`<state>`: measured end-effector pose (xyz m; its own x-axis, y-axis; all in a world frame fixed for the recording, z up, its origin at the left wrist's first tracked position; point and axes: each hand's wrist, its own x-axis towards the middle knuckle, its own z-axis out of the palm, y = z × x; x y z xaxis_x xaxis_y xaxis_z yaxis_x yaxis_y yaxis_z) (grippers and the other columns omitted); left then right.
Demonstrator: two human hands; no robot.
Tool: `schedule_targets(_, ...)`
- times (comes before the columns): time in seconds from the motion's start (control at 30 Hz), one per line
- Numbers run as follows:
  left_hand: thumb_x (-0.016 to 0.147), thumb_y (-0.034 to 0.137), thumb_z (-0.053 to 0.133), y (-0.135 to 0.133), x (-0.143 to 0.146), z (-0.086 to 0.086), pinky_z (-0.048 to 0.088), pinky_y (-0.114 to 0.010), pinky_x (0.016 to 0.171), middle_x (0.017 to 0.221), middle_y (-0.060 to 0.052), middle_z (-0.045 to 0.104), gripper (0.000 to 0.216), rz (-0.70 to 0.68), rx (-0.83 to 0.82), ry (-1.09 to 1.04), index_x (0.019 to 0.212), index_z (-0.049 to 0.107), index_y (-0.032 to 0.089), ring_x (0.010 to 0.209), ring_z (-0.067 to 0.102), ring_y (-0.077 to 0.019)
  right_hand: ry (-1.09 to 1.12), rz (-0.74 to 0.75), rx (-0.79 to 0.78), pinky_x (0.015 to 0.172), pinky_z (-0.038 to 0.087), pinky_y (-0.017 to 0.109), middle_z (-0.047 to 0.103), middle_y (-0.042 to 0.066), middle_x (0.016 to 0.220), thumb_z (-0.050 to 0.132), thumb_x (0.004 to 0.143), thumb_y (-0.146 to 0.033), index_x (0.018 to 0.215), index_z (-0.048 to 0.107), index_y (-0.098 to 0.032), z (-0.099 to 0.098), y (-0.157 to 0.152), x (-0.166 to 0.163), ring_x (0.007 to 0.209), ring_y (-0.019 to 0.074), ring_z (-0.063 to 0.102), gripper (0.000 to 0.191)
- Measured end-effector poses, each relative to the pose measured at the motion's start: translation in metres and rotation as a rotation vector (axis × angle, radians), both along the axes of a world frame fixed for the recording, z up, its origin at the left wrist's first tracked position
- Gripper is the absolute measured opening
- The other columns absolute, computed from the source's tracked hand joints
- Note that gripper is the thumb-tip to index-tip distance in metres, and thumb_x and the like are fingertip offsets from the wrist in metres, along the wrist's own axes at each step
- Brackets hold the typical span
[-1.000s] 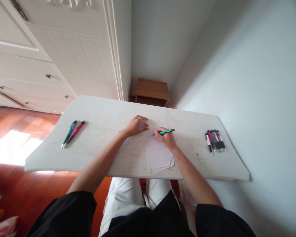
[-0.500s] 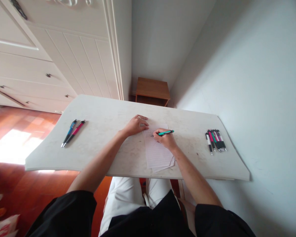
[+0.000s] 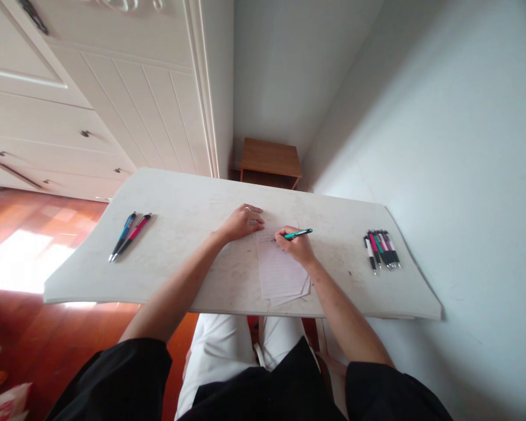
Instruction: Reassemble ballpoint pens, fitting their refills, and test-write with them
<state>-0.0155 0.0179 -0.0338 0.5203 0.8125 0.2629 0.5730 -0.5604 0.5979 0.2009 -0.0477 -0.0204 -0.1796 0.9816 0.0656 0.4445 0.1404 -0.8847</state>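
Note:
Lined paper sheets [image 3: 283, 275] lie in a small stack at the middle of the white table [image 3: 193, 204]. My right hand [image 3: 297, 245] is closed round a green pen [image 3: 298, 234], its tip at the upper part of the top sheet. Faint writing shows near the tip, too small to read. My left hand [image 3: 242, 222] rests with fingers apart at the sheet's upper left corner, a ring on one finger. To the left lie a blue pen [image 3: 123, 235] and a pink pen [image 3: 134, 235], side by side with their tips close.
Several pens [image 3: 382, 248] lie in a row near the table's right end, beside the pale wall [image 3: 477, 175]. A white cabinet [image 3: 158, 105] stands at the far left. Beyond the far edge is a small wooden stand [image 3: 272, 156]. My lap is under the near edge.
My right hand has shifted slightly to the right along the sheet with the green pen, which has tilted a little. My left hand stays in place.

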Motion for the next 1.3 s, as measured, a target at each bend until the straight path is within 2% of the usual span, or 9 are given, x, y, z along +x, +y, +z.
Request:
schedule_targets(0.37, 0.081, 0.035, 0.069, -0.001, -0.001, 0.003, 0.046, -0.039, 0.102, 0.12, -0.007, 0.068, 0.02, 0.001, -0.005, -0.002, 0.094, 0.077, 0.022, 0.116, 0.056, -0.0238, 0.003, 0.017, -0.032, 0.048, 0.038, 0.022, 0.059, -0.002, 0.054, 0.061, 0.075, -0.03, 0.072, 0.067, -0.018, 0.003, -0.002, -0.001, 0.048, 0.0111, 0.051, 0.014)
schedule_targets(0.47, 0.081, 0.035, 0.068, -0.001, -0.001, 0.002, 0.046, -0.039, 0.102, 0.12, -0.007, 0.068, 0.02, 0.002, -0.004, -0.007, 0.094, 0.077, 0.022, 0.116, 0.056, -0.0236, 0.156, -0.031, -0.102, 0.045, 0.038, 0.022, 0.062, -0.001, 0.057, 0.061, 0.075, -0.032, 0.072, 0.066, -0.018, 0.005, -0.002, 0.0, 0.047, 0.0109, 0.052, 0.016)
schedule_targets(0.6, 0.081, 0.035, 0.068, 0.0, -0.001, 0.0, 0.046, -0.039, 0.102, 0.12, -0.008, 0.068, 0.019, -0.002, -0.002, -0.014, 0.093, 0.077, 0.022, 0.115, 0.057, -0.0235, 0.356, -0.242, -0.026, 0.044, 0.035, 0.02, 0.055, -0.004, 0.056, 0.061, 0.077, -0.032, 0.069, 0.061, -0.019, 0.004, 0.004, 0.003, 0.047, 0.0087, 0.047, 0.016)
schedule_targets(0.73, 0.081, 0.035, 0.069, 0.0, -0.001, -0.001, 0.046, -0.039, 0.101, 0.119, -0.007, 0.068, 0.018, 0.003, 0.002, -0.013, 0.092, 0.077, 0.022, 0.115, 0.057, -0.0235, 0.609, -0.214, -0.027, 0.053, 0.043, 0.022, 0.058, -0.001, 0.063, 0.06, 0.081, -0.035, 0.066, 0.061, -0.018, 0.003, 0.011, 0.004, 0.056, 0.0097, 0.052, 0.023)
schedule_targets(0.83, 0.081, 0.034, 0.069, 0.001, -0.001, -0.002, 0.046, -0.039, 0.102, 0.12, -0.007, 0.068, 0.018, -0.002, 0.01, -0.006, 0.093, 0.077, 0.022, 0.114, 0.057, -0.0236, 0.851, -0.166, -0.141, 0.064, 0.05, 0.025, 0.066, 0.0, 0.077, 0.069, 0.075, -0.03, 0.081, 0.064, -0.02, 0.008, 0.013, 0.003, 0.068, 0.0122, 0.061, 0.012)
schedule_targets(0.97, 0.081, 0.034, 0.069, 0.001, 0.0, -0.002, 0.046, -0.04, 0.102, 0.119, -0.007, 0.068, 0.018, 0.002, 0.016, -0.004, 0.092, 0.077, 0.022, 0.115, 0.057, -0.0239, 1.018, -0.156, -0.238, 0.063, 0.051, 0.025, 0.069, -0.002, 0.089, 0.078, 0.067, -0.02, 0.105, 0.059, -0.027, 0.018, 0.012, 0.007, 0.071, 0.012, 0.063, 0.042)
schedule_targets(1.07, 0.081, 0.034, 0.069, 0.001, 0.0, -0.001, 0.046, -0.039, 0.102, 0.119, -0.006, 0.068, 0.018, 0.001, 0.013, -0.005, 0.092, 0.077, 0.023, 0.115, 0.057, -0.0234, 1.086, -0.102, -0.271, 0.056, 0.047, 0.026, 0.063, -0.002, 0.079, 0.071, 0.077, -0.039, 0.104, 0.061, -0.026, 0.025, 0.01, 0.01, 0.061, 0.0111, 0.055, 0.031)
schedule_targets(1.17, 0.081, 0.034, 0.069, 0.0, 0.0, 0.0, 0.046, -0.039, 0.102, 0.119, -0.007, 0.068, 0.017, 0.003, 0.007, -0.005, 0.092, 0.077, 0.023, 0.115, 0.057, -0.0233, 1.019, -0.085, -0.297, 0.053, 0.044, 0.031, 0.05, 0.0, 0.065, 0.041, 0.082, -0.076, 0.093, 0.064, -0.023, 0.03, 0.009, 0.013, 0.055, 0.0146, 0.046, 0.059)
schedule_targets(1.3, 0.081, 0.035, 0.069, 0.0, 0.0, 0.0, 0.045, -0.04, 0.103, 0.119, -0.008, 0.067, 0.018, 0.002, -0.005, -0.011, 0.092, 0.077, 0.022, 0.115, 0.057, -0.0235, 0.797, -0.129, -0.229, 0.054, 0.04, 0.034, 0.031, -0.002, 0.055, 0.025, 0.075, -0.088, 0.062, 0.05, -0.025, 0.029, 0.007, 0.017, 0.052, 0.0162, 0.035, 0.069)
